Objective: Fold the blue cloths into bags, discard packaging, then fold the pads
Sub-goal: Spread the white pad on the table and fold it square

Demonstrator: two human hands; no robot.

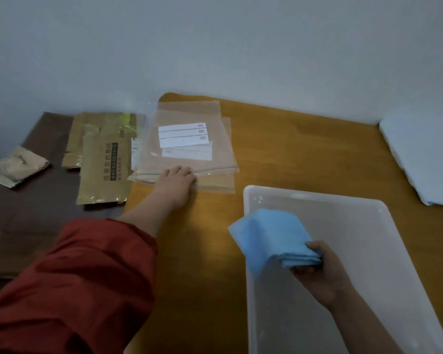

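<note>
Nearest the camera, a red sleeve [74, 290] is being worn bunched up on the left forearm, which is being held out over the wooden table [292, 149]. The left hand [177, 180] is being rested palm-down on the near zip edge of the clear bags [189, 149]. These are being kept stacked at the table's far left corner. Its fingers are being laid slightly bent on the plastic, and it cannot be told whether the edge is being pinched or merely touched.

The right hand [320, 272] is being held over the white bin [368, 226], with fingers and thumb clamped on one end of the folded blue cloth [269, 238]. The cloth is being carried above the bin's near-left part, with its free corner overhanging the left rim.

Gold packaging [102, 162] and a small tan packet [18, 166] are being left on the darker surface [36, 213] to the left. A white pad [425, 159] is being kept at the table's right edge, well apart from the bin.
</note>
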